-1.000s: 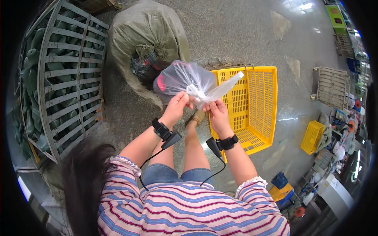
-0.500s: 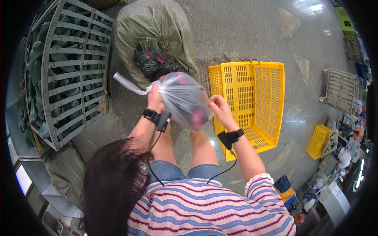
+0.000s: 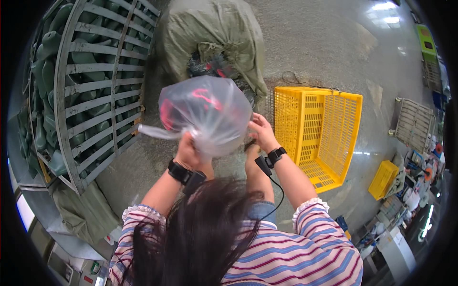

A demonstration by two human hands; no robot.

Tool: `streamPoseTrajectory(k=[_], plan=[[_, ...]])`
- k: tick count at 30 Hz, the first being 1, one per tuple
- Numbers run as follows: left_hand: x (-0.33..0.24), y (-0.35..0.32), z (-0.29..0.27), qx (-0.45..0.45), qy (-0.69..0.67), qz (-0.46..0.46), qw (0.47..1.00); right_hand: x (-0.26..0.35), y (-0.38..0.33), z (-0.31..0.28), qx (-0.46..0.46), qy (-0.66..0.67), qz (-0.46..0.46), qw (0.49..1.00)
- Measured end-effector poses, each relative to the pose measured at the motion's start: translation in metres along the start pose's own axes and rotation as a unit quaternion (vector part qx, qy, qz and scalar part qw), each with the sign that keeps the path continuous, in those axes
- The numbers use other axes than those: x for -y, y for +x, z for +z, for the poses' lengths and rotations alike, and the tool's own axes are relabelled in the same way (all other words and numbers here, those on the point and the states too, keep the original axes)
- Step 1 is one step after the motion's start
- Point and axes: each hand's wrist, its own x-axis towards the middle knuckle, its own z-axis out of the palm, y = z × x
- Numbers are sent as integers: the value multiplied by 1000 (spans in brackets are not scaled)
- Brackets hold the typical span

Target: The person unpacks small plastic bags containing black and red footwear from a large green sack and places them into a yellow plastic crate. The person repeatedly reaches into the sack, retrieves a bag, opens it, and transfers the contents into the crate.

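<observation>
A tied translucent plastic bag (image 3: 214, 107) with dark and pink-red items inside hangs in front of me, slightly blurred. My left hand (image 3: 189, 151) is closed round its gathered neck by the knot, and a loose twisted tail sticks out to the left. Beside the bag's right edge is my right hand (image 3: 262, 132), fingers bent and apart; whether they touch the plastic is hard to tell. Just beyond stands a big green woven sack (image 3: 214, 28), its mouth facing me. Dark plastic-wrapped bundles (image 3: 202, 66) with red bits show in that mouth, partly hidden by the bag.
At left stands a grey metal slatted crate (image 3: 90, 88) full of green foot-shaped forms. A yellow perforated basket (image 3: 329, 138) lies to the right, its open side showing. Farther right are a wheeled metal cart (image 3: 414, 123) and a smaller yellow crate (image 3: 383, 179).
The plastic bag has swung left and turned, its bulk now beyond my left hand and the knot nearer me. My left hand has come lower. The sack and basket appear shifted right in view.
</observation>
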Motion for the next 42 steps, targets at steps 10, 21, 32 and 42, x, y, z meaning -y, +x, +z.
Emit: streamPoseTrajectory(k=[10,21,32,42], plan=[[-112,-18,-126,-162,59,149,974,-34,83,115,-17,-416,-237,878],[-171,-51,-344,-534,357,-85,762,-113,134,73,-70,-546,-27,835],[-189,60,-365,-425,664,-5,615,-85,271,-18,-46,-739,-125,660],[-134,85,-355,-357,696,2,622,-155,289,-40,-291,-558,46,776]])
